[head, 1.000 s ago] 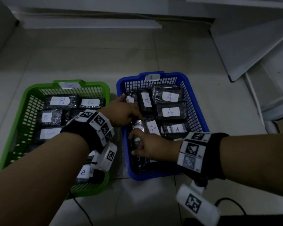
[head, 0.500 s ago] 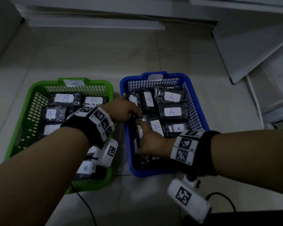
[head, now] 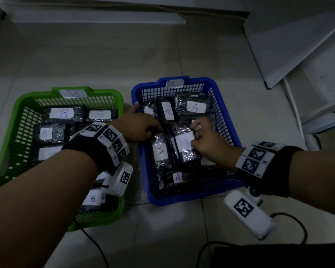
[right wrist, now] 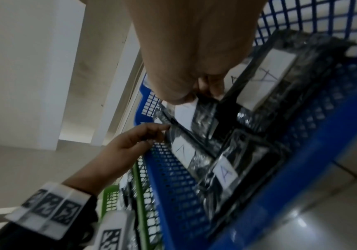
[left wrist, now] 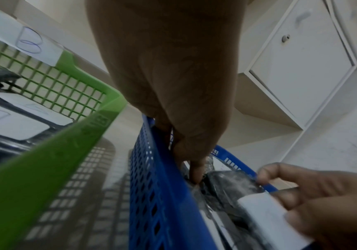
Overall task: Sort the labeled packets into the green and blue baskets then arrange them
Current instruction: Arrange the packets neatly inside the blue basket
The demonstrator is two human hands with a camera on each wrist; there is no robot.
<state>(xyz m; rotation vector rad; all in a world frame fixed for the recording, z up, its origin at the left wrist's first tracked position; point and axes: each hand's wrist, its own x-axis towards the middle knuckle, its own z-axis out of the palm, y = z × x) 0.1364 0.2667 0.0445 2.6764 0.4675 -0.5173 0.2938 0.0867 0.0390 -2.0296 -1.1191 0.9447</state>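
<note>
On your far left the green basket (head: 17, 120) sits on the tiled floor (head: 104, 55) with a "B" tag on its far rim, and black packets with "B" labels (head: 62, 113) lie flat inside it. Your left hand (head: 138, 125) reaches across the gap into the blue basket (head: 228, 120), which stands just beside the green one and carries an "A" tag on its far rim; the fingers curl down at the left edge of the packets there, and the left wrist view shows a fingertip touching plastic wrap, but you cannot tell whether that hand grips anything. Next to it lies a packet with an "A" label (head: 160, 149), flat along the basket's left wall. Right of that, your right hand (head: 211, 144) pinches a wrapped packet (head: 184, 144) at its white label, fingers curled over its right edge. More "A" packets (head: 194, 107) lie at the far end.
</note>
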